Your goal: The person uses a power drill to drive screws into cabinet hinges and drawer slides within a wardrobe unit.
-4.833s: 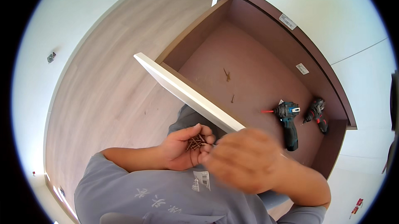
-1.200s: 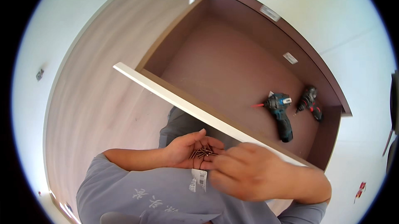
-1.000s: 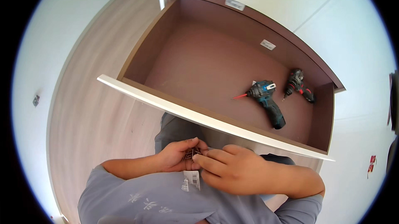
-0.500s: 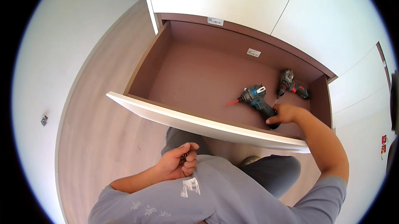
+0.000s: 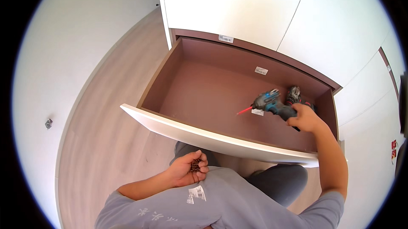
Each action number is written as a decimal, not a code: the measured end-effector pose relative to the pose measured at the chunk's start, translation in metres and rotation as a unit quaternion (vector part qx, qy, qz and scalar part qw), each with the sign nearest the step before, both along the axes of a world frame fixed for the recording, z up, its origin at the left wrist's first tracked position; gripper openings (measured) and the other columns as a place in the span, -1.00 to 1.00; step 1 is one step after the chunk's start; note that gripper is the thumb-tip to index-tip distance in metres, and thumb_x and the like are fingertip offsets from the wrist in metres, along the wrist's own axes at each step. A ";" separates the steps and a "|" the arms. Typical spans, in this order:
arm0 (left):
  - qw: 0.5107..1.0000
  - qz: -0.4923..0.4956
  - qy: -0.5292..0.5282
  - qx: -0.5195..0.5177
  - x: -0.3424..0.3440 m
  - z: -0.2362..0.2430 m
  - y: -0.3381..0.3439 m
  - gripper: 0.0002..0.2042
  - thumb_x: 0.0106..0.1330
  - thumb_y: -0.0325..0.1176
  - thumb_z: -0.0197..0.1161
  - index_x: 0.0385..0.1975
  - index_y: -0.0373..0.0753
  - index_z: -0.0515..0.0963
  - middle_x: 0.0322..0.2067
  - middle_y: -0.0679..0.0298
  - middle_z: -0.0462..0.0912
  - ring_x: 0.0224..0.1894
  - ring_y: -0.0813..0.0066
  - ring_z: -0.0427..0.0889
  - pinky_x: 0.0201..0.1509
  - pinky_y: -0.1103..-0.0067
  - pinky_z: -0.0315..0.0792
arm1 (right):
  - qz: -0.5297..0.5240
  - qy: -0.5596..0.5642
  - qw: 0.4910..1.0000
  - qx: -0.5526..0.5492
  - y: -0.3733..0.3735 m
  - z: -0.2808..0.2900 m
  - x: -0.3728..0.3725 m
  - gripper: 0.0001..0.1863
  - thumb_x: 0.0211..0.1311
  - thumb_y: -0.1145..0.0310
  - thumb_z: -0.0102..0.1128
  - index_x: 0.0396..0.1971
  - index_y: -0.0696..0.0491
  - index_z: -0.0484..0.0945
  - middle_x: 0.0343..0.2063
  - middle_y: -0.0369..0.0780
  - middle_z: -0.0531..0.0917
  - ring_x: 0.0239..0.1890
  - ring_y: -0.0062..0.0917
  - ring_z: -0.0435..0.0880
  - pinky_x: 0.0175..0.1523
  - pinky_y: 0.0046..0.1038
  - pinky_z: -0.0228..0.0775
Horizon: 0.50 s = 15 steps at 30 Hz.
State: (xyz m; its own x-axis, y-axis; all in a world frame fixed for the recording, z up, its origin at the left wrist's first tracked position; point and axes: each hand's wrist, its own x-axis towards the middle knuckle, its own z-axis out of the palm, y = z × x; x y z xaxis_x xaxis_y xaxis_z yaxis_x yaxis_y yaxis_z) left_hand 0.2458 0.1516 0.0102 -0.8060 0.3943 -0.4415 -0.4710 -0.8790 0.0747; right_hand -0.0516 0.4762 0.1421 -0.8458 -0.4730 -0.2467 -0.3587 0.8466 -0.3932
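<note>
Just in front of the drawer [image 5: 208,97], the left hand [image 5: 189,170] curls around some screws [image 5: 195,166]. Over the drawer's right half, the right hand [image 5: 307,119] clasps the driver [image 5: 267,98] by its handle; the drill [image 5: 293,94] sits behind, toward the drawer's back right corner.

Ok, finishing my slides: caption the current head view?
Left hand cups screws; right hand grips a teal drill at an open drawer.

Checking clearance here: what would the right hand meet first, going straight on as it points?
Past the teal driver it holds, the right hand would likely meet the black drill first; height is unclear, so it might pass above.
</note>
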 end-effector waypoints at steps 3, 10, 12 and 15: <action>0.999 -0.037 0.000 -0.029 -0.004 0.006 0.000 -0.78 0.54 -0.15 0.11 -0.19 -0.17 0.55 -0.43 0.40 0.39 -0.41 0.58 0.33 -0.42 0.69 0.27 | -0.019 0.050 0.987 -0.154 0.017 0.033 0.034 -0.48 -0.15 0.26 0.44 -0.14 0.21 0.57 -0.38 -0.12 0.62 -0.32 -0.39 0.59 -0.16 -0.37 0.47; 0.991 -0.066 0.023 -0.118 -0.034 0.000 -0.014 -0.80 0.54 -0.20 0.09 -0.13 -0.20 0.52 -0.46 0.47 0.37 -0.49 0.71 0.26 -0.53 0.77 0.14 | 0.035 0.277 0.932 -0.233 0.033 0.068 0.161 -0.37 -0.24 0.39 0.46 -0.02 0.16 0.50 -0.26 -0.08 0.64 -0.27 -0.25 0.65 -0.08 -0.32 0.51; 0.988 -0.074 0.040 -0.131 -0.040 -0.003 -0.017 -0.80 0.54 -0.22 0.09 -0.13 -0.22 0.52 -0.46 0.47 0.36 -0.49 0.71 0.27 -0.53 0.78 0.14 | 0.048 0.314 0.926 -0.204 0.037 0.061 0.191 -0.35 -0.27 0.40 0.49 -0.02 0.16 0.51 -0.23 -0.06 0.64 -0.25 -0.18 0.67 -0.08 -0.29 0.53; 0.978 -0.087 0.059 -0.178 -0.043 0.000 -0.022 -0.74 0.55 -0.19 0.06 -0.10 -0.26 0.54 -0.46 0.46 0.38 -0.50 0.68 0.28 -0.51 0.76 0.16 | 0.077 0.295 0.935 -0.179 0.037 0.046 0.219 -0.33 -0.28 0.39 0.53 -0.02 0.15 0.52 -0.20 -0.05 0.65 -0.22 -0.11 0.68 -0.09 -0.23 0.55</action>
